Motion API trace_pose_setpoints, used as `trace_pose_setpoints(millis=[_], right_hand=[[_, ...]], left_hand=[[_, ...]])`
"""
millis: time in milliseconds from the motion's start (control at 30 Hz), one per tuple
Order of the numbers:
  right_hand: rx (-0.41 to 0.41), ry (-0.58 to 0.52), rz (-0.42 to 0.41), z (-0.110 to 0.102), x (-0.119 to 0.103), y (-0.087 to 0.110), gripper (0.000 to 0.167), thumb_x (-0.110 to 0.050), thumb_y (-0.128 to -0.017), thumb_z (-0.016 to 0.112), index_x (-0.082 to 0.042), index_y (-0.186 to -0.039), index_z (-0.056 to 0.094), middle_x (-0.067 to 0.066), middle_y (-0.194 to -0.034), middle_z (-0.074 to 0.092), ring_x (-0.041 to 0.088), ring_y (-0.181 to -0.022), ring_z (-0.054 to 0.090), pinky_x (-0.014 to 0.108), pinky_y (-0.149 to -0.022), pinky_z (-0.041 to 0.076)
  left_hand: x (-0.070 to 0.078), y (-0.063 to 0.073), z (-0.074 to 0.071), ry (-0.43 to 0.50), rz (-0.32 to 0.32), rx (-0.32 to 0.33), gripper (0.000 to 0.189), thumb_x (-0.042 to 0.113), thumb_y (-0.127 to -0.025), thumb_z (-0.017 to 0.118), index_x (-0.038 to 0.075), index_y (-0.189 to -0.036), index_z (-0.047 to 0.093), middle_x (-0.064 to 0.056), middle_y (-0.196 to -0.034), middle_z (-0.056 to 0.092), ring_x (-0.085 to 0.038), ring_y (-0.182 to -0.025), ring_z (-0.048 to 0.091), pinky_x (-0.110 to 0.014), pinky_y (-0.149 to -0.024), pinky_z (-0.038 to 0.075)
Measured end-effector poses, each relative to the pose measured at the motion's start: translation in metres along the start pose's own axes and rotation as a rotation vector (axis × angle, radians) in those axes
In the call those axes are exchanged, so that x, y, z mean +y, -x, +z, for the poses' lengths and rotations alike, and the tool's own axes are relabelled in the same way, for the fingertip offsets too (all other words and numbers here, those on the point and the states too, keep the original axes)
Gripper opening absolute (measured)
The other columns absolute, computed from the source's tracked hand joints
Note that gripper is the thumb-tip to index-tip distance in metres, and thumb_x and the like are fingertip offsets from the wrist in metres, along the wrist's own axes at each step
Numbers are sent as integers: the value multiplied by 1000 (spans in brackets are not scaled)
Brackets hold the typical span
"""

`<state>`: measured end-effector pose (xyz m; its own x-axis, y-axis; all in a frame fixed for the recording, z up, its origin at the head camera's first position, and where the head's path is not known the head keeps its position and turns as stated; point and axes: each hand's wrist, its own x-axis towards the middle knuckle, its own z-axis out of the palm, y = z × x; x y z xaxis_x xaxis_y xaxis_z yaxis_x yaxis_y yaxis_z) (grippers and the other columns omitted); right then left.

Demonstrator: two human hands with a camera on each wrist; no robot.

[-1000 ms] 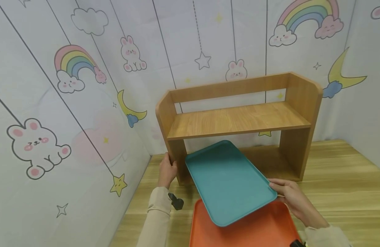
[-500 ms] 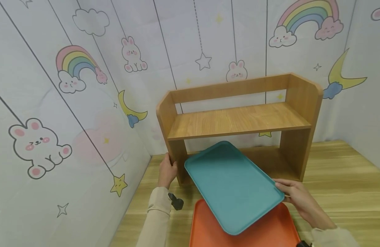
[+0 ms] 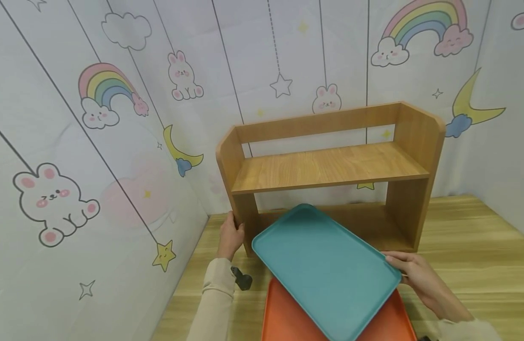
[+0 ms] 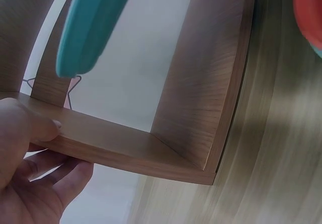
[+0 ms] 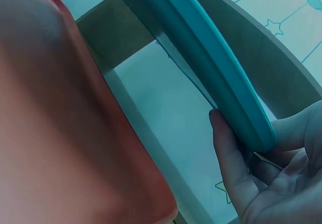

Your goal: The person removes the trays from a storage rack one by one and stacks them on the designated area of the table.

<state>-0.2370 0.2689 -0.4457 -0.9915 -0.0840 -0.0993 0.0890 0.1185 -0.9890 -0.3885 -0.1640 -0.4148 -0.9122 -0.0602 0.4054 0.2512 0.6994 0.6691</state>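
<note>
A teal tray slants in front of the wooden shelf, its far corner near the lower compartment. My right hand grips its right corner; in the right wrist view the thumb and fingers pinch the rim. Below it lies an orange tray on the table, partly covered in the head view, with a gap between the two in the right wrist view. My left hand holds the shelf's left side panel, thumb on one face and fingers on the other.
The wood-grain table extends to the right of the shelf. A white wall cloth printed with rabbits, rainbows and stars stands behind and to the left. The shelf's upper board overhangs the lower compartment.
My right hand has drawn the teal tray toward me and to the right, and its far corner has come lower. My left hand stays on the shelf's side panel.
</note>
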Motion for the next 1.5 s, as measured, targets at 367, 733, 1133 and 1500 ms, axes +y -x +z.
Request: trace_pose_setpoints(millis=[367,733,1133,1500], right_hand=[[-32,41,2,-7,4,2,55,-30,-99,50,12,-134,45,-15,-104,65,3,-92,63,27,-82,53],[-97,56,-9,-13,10,0,51,-30,-99,51,10,-131,50,-16,-105,66,2,-92,63,28,-81,53],[-157,137,-25,-20,15,3,53,-30,-100,48,11,-133,46,-10,-114,66,0,-97,61,27,-81,51],[-246,146,-58,-30,20,2,46,-28,-100,47,7,-129,53,-15,-113,66,-4,-100,59,22,-82,50]], left_hand=[[1,0,-2,2,-16,-23,30,6,-91,57,-2,-118,49,-24,-114,61,-37,-103,61,-48,-88,51],[1,0,-4,4,-15,-44,30,6,-91,57,-2,-119,49,-23,-114,62,-36,-102,61,-48,-87,51],[2,0,-5,-5,-19,-54,35,7,-91,57,-2,-124,48,-24,-118,61,-38,-107,60,-49,-91,50],[3,0,-6,3,-29,-71,36,6,-92,56,-3,-126,47,-25,-121,59,-38,-110,59,-49,-92,49]])
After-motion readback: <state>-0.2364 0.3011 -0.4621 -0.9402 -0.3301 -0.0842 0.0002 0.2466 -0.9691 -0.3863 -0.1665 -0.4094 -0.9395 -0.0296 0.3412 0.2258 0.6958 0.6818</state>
